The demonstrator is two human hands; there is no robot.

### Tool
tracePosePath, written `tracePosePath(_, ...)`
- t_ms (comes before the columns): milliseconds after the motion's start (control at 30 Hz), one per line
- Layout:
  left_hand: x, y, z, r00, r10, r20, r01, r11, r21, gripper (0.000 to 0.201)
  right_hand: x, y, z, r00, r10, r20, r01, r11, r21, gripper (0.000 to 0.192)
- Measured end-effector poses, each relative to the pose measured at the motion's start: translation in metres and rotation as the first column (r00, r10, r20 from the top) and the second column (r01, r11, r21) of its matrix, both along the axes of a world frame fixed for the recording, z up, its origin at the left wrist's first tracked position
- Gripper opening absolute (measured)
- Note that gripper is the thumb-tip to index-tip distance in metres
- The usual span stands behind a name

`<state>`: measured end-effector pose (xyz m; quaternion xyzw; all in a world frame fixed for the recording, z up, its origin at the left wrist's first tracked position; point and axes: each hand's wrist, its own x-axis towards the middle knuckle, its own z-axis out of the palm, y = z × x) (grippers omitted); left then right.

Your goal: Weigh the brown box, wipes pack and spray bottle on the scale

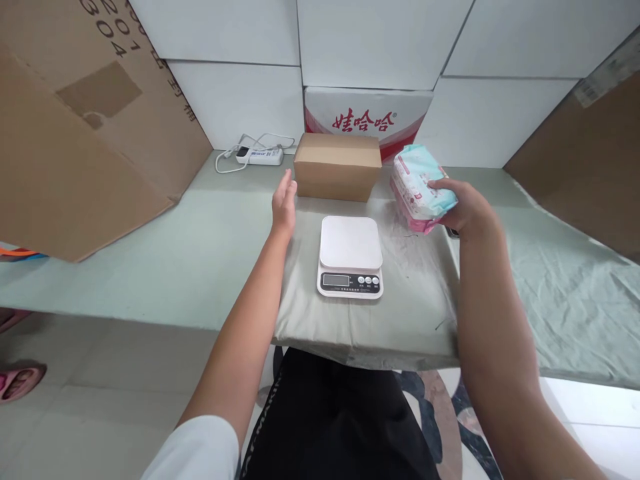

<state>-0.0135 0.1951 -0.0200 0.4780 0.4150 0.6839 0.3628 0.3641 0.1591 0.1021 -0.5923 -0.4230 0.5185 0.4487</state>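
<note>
Gripping a pink-and-blue soft pack [419,188] in the right hand [463,207], fingers wrapped around it, up off the table and just right of the small cardboard box [337,165]. Holding the left hand [285,200] open and empty, fingers nearly touching that box's left end. Sitting between both arms: a white kitchen scale [350,255] on grey cloth [410,313]. Lurking behind: a red-lettered carton [367,119], power strip [260,155], big cardboard sheets [75,133].

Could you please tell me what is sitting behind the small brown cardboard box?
A white carton with red lettering stands behind the small brown cardboard box, against the white wall; the box hides its lower part.
</note>
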Motion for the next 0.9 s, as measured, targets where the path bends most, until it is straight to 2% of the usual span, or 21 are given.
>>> tracePosePath(100, 0.001, 0.005, -0.007, 1.0, 0.02, 0.01, -0.02, 1.0, -0.018, 0.077, -0.014, -0.027, 0.007, 0.993, 0.121, -0.01, -0.119, 0.989, 0.093, 0.044)
tracePosePath(267, 0.0, 0.005, -0.01, 1.0, 0.016, 0.021, -0.015, 1.0, -0.014, 0.079, -0.046, -0.056, 0.016, 0.961, 0.27, 0.068, -0.277, 0.948, 0.155, 0.052)
tracePosePath(433, -0.001, 0.003, -0.007, 1.0, 0.012, -0.017, -0.012, 1.0, -0.023, 0.077, -0.067, -0.065, 0.018, 0.866, 0.37, 0.336, -0.464, 0.844, 0.268, 0.068)
tracePosePath(533, -0.001, 0.005, -0.008, 0.999, 0.027, -0.029, -0.027, 0.999, -0.028, 0.076, -0.079, -0.068, 0.018, 0.739, 0.39, 0.549, -0.594, 0.762, 0.259, 0.08)
tracePosePath(633, -0.001, 0.005, -0.008, 0.999, 0.031, -0.039, -0.032, 0.999, -0.036, 0.074, -0.096, -0.073, 0.02, 0.523, 0.415, 0.745, -0.753, 0.635, 0.175, 0.087)
tracePosePath(700, -0.001, 0.004, -0.007, 0.999, 0.027, -0.045, -0.029, 0.999, -0.039, 0.073, -0.105, -0.076, 0.022, 0.375, 0.409, 0.832, -0.816, 0.571, 0.087, 0.091)
tracePosePath(800, -0.003, 0.001, -0.004, 0.999, 0.025, -0.045, -0.026, 0.999, -0.036, 0.07, -0.109, -0.076, 0.027, 0.236, 0.419, 0.877, -0.846, 0.533, -0.026, 0.094)
tracePosePath(900, -0.005, -0.002, -0.001, 0.999, 0.019, -0.027, -0.02, 0.999, -0.035, 0.068, -0.104, -0.072, 0.03, 0.169, 0.457, 0.873, -0.86, 0.501, -0.096, 0.093)
